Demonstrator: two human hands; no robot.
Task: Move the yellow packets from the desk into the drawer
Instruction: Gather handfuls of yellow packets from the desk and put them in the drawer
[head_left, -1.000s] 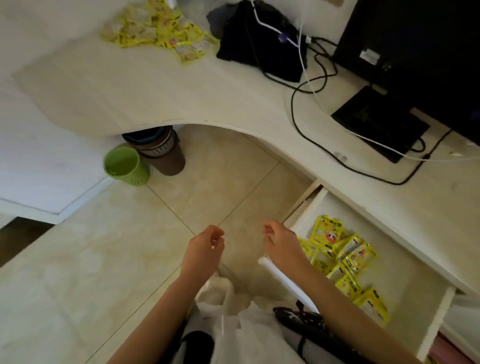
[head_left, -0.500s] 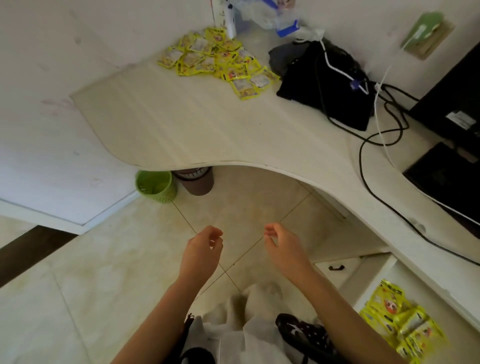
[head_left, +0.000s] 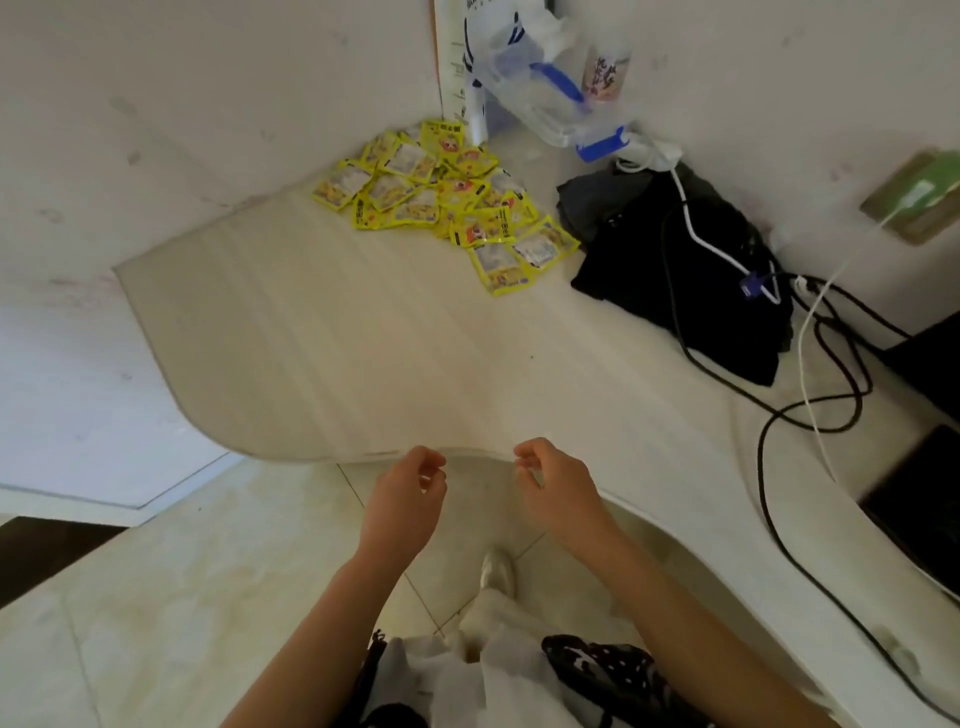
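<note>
A heap of several yellow packets lies at the far corner of the pale desk, against the wall. My left hand and my right hand hover side by side at the desk's near curved edge, well short of the packets. Both hands are empty, with fingers loosely curled and apart. The drawer is out of view.
A black bag with white and black cables lies right of the packets. A clear plastic bag with a bottle stands in the corner behind them. A dark device sits at the right edge. Tiled floor lies below.
The view has swung up and left, away from the open drawer, so the drawer and the bins have left the frame and the packet heap is now central. Both empty hands have risen to the desk edge.
</note>
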